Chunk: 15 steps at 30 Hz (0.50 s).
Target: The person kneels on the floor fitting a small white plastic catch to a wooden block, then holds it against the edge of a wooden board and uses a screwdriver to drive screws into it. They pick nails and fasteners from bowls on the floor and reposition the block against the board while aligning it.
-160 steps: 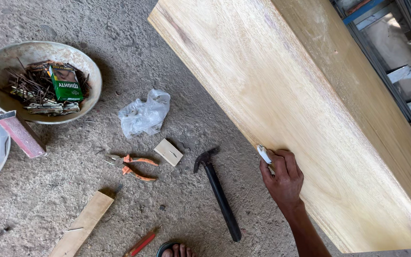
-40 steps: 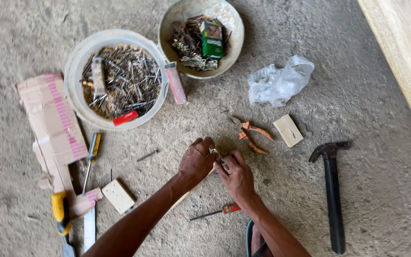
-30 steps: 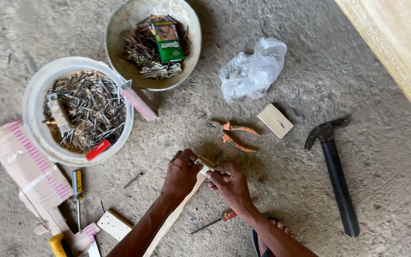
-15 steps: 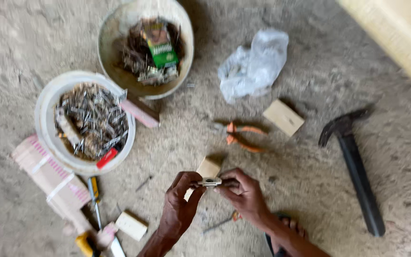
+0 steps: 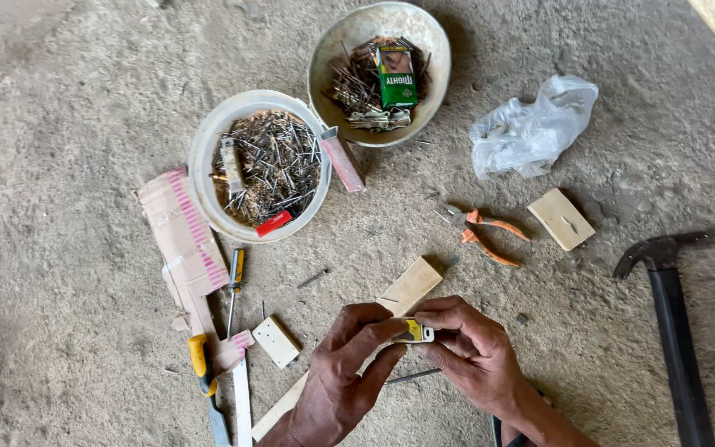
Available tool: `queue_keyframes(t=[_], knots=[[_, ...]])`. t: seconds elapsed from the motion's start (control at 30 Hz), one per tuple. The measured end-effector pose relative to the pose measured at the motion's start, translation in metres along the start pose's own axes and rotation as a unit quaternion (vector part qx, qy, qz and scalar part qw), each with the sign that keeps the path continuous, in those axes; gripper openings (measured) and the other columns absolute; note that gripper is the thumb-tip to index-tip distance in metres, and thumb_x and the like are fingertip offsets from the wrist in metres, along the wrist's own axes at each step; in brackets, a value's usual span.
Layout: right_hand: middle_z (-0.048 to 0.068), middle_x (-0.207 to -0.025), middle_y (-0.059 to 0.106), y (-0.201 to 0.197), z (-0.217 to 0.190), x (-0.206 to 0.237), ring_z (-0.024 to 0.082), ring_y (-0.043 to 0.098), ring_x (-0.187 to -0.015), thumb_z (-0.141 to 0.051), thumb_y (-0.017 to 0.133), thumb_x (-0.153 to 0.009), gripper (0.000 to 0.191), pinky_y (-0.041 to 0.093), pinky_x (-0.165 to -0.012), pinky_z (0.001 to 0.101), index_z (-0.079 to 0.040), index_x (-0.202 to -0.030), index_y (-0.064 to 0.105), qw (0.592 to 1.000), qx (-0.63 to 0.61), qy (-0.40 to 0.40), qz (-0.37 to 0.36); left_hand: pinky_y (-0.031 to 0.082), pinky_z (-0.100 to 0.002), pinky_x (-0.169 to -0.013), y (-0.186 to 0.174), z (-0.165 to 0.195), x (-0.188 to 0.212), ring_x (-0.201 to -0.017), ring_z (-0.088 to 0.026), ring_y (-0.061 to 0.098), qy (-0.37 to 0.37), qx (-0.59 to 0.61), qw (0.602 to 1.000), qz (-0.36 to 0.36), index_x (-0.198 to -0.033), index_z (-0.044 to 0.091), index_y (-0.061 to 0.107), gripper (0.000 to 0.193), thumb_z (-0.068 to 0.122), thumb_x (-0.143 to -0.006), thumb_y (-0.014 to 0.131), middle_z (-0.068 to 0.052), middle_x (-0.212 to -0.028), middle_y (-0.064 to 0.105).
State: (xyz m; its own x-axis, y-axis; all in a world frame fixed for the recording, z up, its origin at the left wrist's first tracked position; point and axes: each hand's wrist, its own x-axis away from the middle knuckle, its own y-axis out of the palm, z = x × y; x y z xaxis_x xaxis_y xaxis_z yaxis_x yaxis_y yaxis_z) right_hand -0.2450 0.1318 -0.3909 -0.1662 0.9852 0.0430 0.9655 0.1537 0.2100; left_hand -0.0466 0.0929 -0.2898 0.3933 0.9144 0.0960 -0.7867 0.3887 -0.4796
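Where both hands meet, left hand [image 5: 343, 377] and right hand [image 5: 469, 352] pinch one small yellow-and-white tool [image 5: 413, 331], grip clamped. Wood strip [image 5: 407, 285] beneath; orange pliers [image 5: 490, 237] at two o'clock, hammer [image 5: 674, 323] at three.

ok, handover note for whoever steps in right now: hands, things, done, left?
Left hand and right hand: both pinch a small white and yellow lighter-like thing between them.
Things: wood strip under the hands; pliers, hammer, two nail bowls on the floor.
Done: cannot tell.
Left: hammer, pliers untouched.
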Motion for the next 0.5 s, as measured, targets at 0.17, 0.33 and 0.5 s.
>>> queue_keyframes(t=[0.17, 0.33, 0.5], knots=[[0.016, -0.125, 0.067, 0.031, -0.016, 0.023, 0.022, 0.074, -0.109, 0.003, 0.072, -0.09, 0.028, 0.066, -0.089, 0.0297, 0.002, -0.117, 0.065, 0.999, -0.045, -0.003, 0.021, 0.06, -0.033, -0.079, -0.018, 0.02, 0.031, -0.099, -0.021, 0.072, -0.012, 0.03, 0.999, 0.018, -0.115, 0.006, 0.071, 0.026, 0.005, -0.09, 0.077, -0.01, -0.11, 0.067], [0.016, -0.112, 0.071, 0.058, -0.034, 0.032, 0.019, 0.075, -0.103, 0.0, 0.07, -0.094, 0.025, 0.066, -0.087, 0.0289, 0.004, -0.119, 0.065, 0.998, -0.067, -0.021, -0.002, 0.062, -0.035, -0.081, -0.05, 0.037, 0.057, -0.103, -0.024, 0.073, -0.016, 0.003, 1.0, 0.012, -0.111, 0.007, 0.071, 0.025, 0.009, -0.087, 0.079, -0.01, -0.116, 0.068], [0.014, -0.104, 0.074, 0.079, -0.056, 0.042, 0.015, 0.075, -0.09, 0.0, 0.072, -0.094, 0.023, 0.066, -0.073, 0.0252, 0.005, -0.115, 0.068, 0.997, -0.041, -0.065, -0.02, 0.061, -0.037, -0.084, -0.071, 0.056, 0.085, -0.104, -0.028, 0.072, 0.066, -0.001, 0.997, 0.03, -0.112, 0.006, 0.071, 0.026, 0.005, -0.087, 0.077, -0.011, -0.115, 0.068]])
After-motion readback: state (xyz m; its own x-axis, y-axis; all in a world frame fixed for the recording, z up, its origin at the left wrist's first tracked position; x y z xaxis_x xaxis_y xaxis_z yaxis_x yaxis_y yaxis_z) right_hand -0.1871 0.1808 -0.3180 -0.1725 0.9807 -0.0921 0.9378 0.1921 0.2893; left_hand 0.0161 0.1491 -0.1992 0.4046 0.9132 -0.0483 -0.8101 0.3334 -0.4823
